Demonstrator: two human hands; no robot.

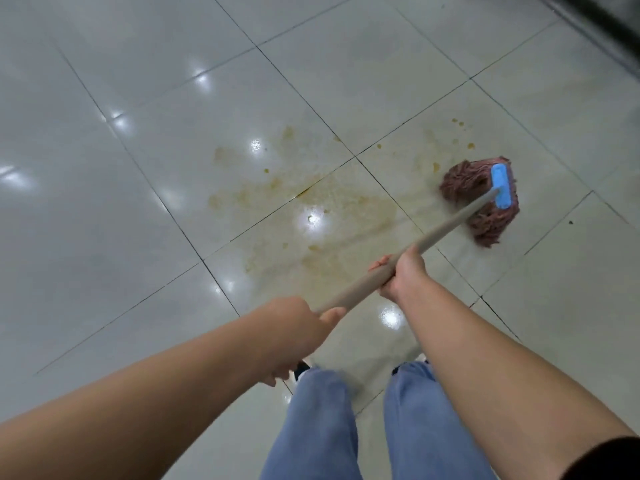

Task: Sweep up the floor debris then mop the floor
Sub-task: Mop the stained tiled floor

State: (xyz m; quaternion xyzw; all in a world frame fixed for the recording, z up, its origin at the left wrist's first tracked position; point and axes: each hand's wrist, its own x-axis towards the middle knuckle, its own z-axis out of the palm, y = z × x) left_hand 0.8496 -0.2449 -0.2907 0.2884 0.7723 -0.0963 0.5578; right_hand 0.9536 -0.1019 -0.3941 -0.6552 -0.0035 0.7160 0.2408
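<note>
A mop with a reddish-brown string head and a blue clamp lies on the tiled floor at the right. Its beige handle runs down-left toward me. My right hand grips the handle at its middle. My left hand grips the handle's near end, lower and to the left. A yellowish-brown smear spreads over the glossy grey tiles in the middle, with small drops beyond the mop head.
Grey floor tiles with dark grout lines stretch in all directions and reflect ceiling lights. A dark edge runs along the top right corner. My legs in blue jeans and shoes stand at the bottom centre.
</note>
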